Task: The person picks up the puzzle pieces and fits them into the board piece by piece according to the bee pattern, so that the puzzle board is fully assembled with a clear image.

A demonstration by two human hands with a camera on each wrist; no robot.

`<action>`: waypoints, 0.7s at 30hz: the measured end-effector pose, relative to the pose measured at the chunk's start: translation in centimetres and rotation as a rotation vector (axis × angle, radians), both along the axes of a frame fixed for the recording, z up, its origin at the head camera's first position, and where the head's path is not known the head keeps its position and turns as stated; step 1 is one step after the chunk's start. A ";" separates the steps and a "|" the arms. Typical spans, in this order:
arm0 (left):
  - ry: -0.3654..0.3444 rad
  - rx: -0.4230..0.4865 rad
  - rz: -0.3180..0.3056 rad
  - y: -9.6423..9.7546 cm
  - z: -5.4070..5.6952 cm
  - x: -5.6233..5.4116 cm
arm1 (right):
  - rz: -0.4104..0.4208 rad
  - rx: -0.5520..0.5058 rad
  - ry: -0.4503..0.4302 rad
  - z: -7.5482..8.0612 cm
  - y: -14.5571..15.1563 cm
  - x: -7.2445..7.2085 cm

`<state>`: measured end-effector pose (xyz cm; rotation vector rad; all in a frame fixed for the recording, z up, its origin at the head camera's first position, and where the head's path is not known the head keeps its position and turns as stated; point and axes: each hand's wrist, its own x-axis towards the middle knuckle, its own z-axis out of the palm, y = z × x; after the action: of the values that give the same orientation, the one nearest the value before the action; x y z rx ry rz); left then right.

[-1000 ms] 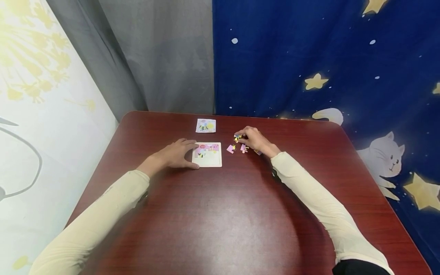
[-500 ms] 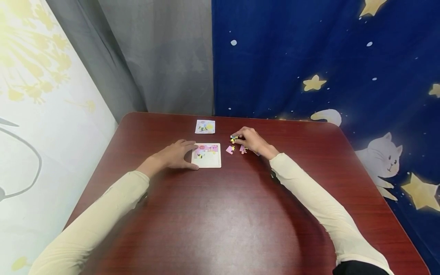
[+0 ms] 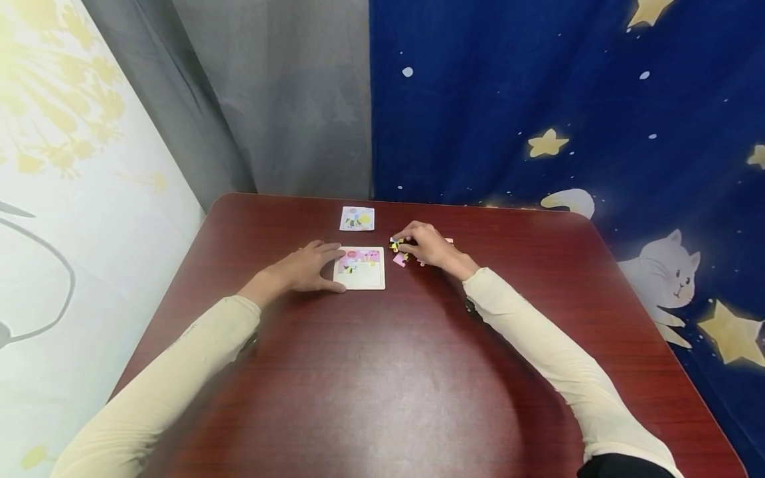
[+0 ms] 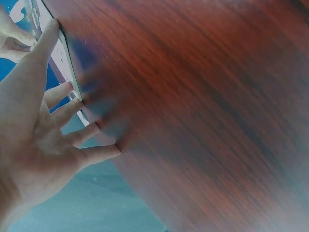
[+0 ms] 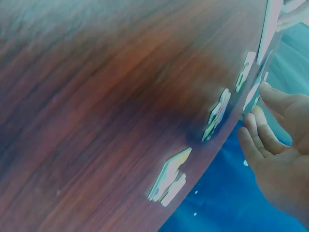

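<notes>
A white-framed puzzle board (image 3: pixel 366 281) lies on the table, its upper part filled with pink picture pieces and its lower part bare white. My left hand (image 3: pixel 307 268) rests at the board's left side, thumb on the lower corner and fingers spread near the upper one. In the left wrist view the left hand (image 4: pixel 53 130) shows fairly straight fingers. To the right of the board, my right hand (image 3: pixel 427 244) pinches a yellow and black puzzle piece (image 3: pixel 395 245) between thumb and fingers. A pink puzzle piece (image 3: pixel 400 259) lies just below it; other pieces are partly hidden under the hand.
Behind the board lies a small picture card (image 3: pixel 357 219) with a bee and flower. The right wrist view shows loose puzzle pieces (image 5: pixel 217 113) spread along the dark red table (image 5: pixel 96 121). A grey curtain (image 3: pixel 287 99) and a blue one (image 3: pixel 466 119) hang beyond the far edge.
My right hand has moved left toward the board, carrying the pinched puzzle piece above the loose pieces. My left hand stays at the board's side.
</notes>
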<state>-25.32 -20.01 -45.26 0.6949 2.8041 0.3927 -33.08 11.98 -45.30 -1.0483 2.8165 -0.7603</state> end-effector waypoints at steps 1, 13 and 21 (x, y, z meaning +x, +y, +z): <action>-0.002 -0.002 0.003 0.0 0.0 0.0 | 0.008 -0.002 0.003 0.0 -0.1 0.1; -0.020 -0.037 0.016 0.1 0.1 -0.2 | 0.052 -0.008 0.016 -0.2 -2.1 1.4; -0.027 -0.039 0.025 0.1 0.2 -0.2 | 0.080 -0.038 0.018 -0.4 -3.2 2.0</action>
<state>-25.55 -19.92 -45.09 0.6416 2.7896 0.3478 -31.03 8.75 -45.69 -1.1724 2.7661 -0.8038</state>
